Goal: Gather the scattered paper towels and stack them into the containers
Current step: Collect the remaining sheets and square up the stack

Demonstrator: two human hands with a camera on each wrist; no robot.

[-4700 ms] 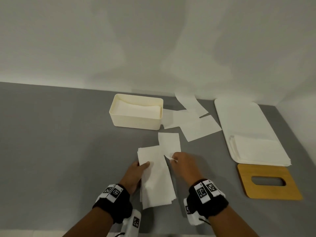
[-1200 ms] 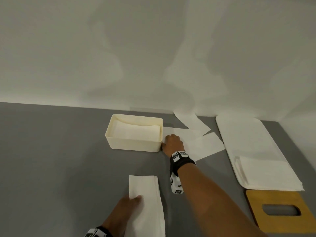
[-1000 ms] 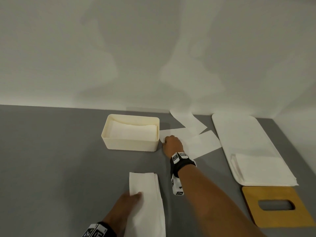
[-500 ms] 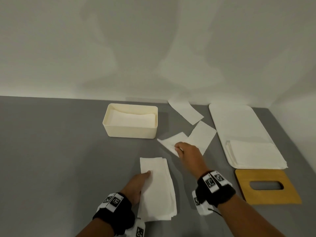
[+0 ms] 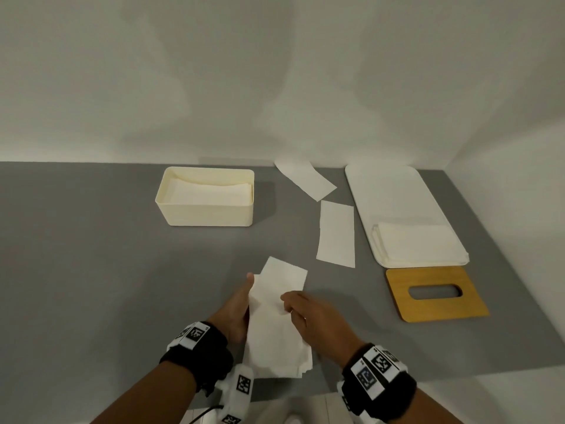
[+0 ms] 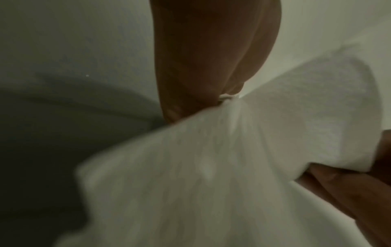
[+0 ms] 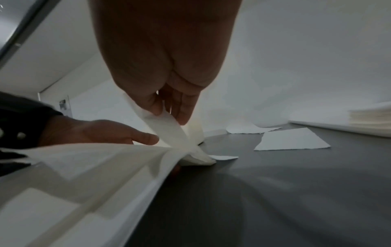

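Towels loose on desk (image 5: 91,270): two, near towel (image 5: 335,234) pointing away, far towel (image 5: 305,179) diagonal. One stack (image 5: 275,341) pointing away, gripped by left hand (image 5: 235,313); one sheet (image 5: 284,280) pinched by right hand (image 5: 315,316).

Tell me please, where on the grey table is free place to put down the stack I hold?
The widest bare patch is left of the cream box and of your left hand. A smaller one lies between the box and the stack. The right side is crowded: two loose sheets, the tray, the wooden lid.
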